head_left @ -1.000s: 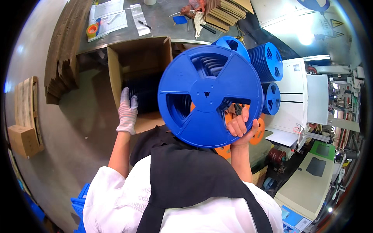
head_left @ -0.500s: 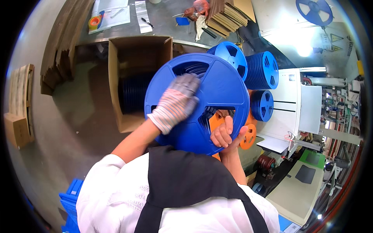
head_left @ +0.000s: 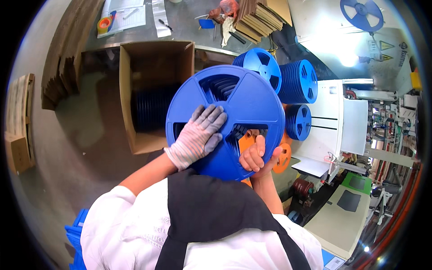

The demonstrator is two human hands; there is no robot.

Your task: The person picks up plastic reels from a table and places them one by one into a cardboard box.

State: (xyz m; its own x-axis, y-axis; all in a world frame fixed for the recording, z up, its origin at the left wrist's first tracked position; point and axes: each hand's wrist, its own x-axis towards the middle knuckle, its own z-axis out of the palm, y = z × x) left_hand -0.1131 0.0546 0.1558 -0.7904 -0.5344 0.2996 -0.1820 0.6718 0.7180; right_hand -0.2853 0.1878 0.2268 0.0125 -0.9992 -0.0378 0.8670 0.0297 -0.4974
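A stack of large blue plastic reels (head_left: 252,101) stands in front of my chest, its front face turned up toward me with wide cut-outs. My left hand (head_left: 199,135), in a striped glove with grey fingertips, lies flat on that face beside the hub, fingers stretched. At the lower right rim my bare right hand (head_left: 257,157) is closed, its fingers curled at the edge of a cut-out. Through the openings, more reel layers show behind the front one. Left of the stack, an open cardboard box (head_left: 127,99) has dark blue reels (head_left: 150,110) inside.
More blue reel stacks (head_left: 298,83) and an orange reel (head_left: 282,158) stand to the right. A metal table (head_left: 184,27) at the back bears tape (head_left: 105,23), a pen and cardboard pieces (head_left: 258,22). Flattened cartons (head_left: 67,58) lean at the left; a white machine (head_left: 326,117) is rightward.
My left hand has slid down and left from the upper cut-out and now rests flat near the hub. My right hand keeps its place at the rim. The view has shifted slightly.
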